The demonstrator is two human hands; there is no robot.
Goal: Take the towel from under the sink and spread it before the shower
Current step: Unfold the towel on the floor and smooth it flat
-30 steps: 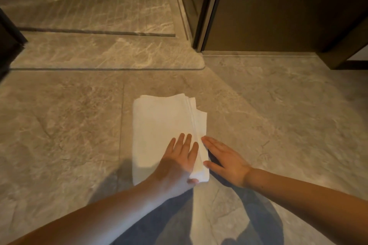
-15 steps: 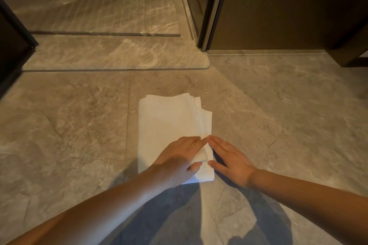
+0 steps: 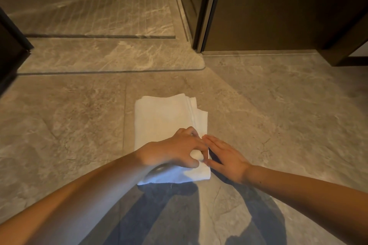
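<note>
A white towel (image 3: pixel 163 117), folded into a thick rectangle, lies on the grey stone floor in front of the shower threshold (image 3: pixel 111 59). My left hand (image 3: pixel 177 149) rests on the towel's near right corner with its fingers curled, pinching the top layers at the folded edge. My right hand (image 3: pixel 225 155) lies flat on the floor, fingers together, pressed against the towel's right edge. The towel's near part is partly hidden under my left hand and forearm.
The shower floor (image 3: pixel 89 2) with fine grooves lies beyond a dark drain slot (image 3: pixel 99 36). A dark metal door frame (image 3: pixel 205 6) and a brown panel (image 3: pixel 278 6) stand at the back right. A dark edge (image 3: pixel 12 45) juts in at the left.
My left hand has gone from flat on the towel to curled, gripping the folded layers at the right edge. My right hand has slid in against that edge.
</note>
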